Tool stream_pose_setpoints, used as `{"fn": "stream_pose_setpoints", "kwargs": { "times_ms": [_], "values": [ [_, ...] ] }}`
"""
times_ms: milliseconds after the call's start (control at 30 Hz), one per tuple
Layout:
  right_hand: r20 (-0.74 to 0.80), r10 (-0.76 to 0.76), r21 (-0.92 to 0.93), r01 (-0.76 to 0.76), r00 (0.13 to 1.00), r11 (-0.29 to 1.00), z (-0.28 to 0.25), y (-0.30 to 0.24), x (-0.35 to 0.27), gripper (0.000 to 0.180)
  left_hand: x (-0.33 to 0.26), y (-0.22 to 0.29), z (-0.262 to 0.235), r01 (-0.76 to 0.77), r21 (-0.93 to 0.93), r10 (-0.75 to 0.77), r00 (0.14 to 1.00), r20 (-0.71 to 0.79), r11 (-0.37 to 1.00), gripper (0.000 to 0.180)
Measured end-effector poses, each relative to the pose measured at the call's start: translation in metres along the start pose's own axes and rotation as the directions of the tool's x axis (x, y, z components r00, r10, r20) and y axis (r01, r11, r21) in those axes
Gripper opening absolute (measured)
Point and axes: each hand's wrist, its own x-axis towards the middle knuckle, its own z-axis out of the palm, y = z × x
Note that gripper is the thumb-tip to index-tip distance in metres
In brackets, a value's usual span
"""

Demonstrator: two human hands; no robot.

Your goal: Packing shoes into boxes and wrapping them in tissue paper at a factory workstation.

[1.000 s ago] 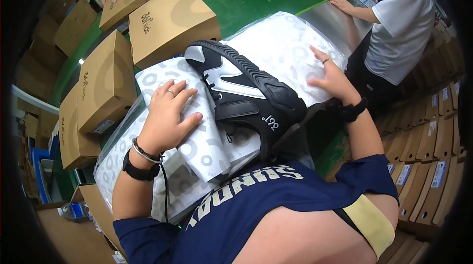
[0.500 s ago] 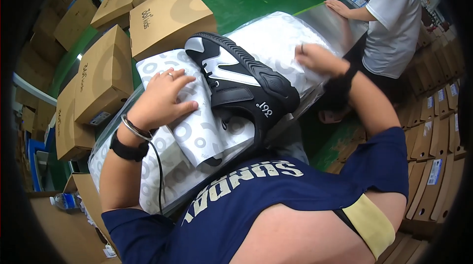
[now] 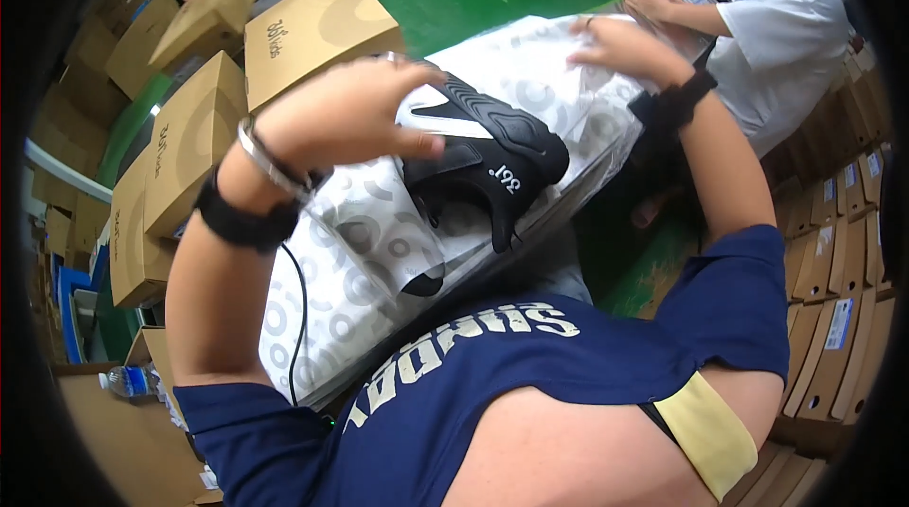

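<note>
Head view is showing us the black sneaker lying on patterned white tissue paper on the counter. We are seeing the left hand resting on the sneaker's heel end, fingers loosely curled over it. Beyond the sneaker's toe, the right hand is pressing the paper, fingers together. Left of the sneaker, cardboard boxes are standing.
</note>
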Motion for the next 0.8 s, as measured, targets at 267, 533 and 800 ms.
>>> {"fn": "stream_pose_setpoints", "kwargs": {
  "times_ms": [267,533,800],
  "values": [
    [0.199,0.191,0.891,-0.259,0.961,0.372,0.036,0.054,0.001,0.058,0.073,-0.034,0.055,0.116,0.289,-0.11,0.993,-0.035,0.95,0.055],
    [0.061,0.144,0.234,-0.154,0.988,0.96,0.01,0.05,0.006,0.053,0.061,-0.018,0.051,-0.108,0.129,0.11,0.994,-0.01,0.986,0.041],
    [-0.145,-0.139,0.098,0.154,0.98,0.983,-0.035,0.003,-0.011,0.024,0.071,-0.021,0.045,-0.012,-0.125,-0.002,0.994,-0.113,0.992,0.064]
  ]
}}
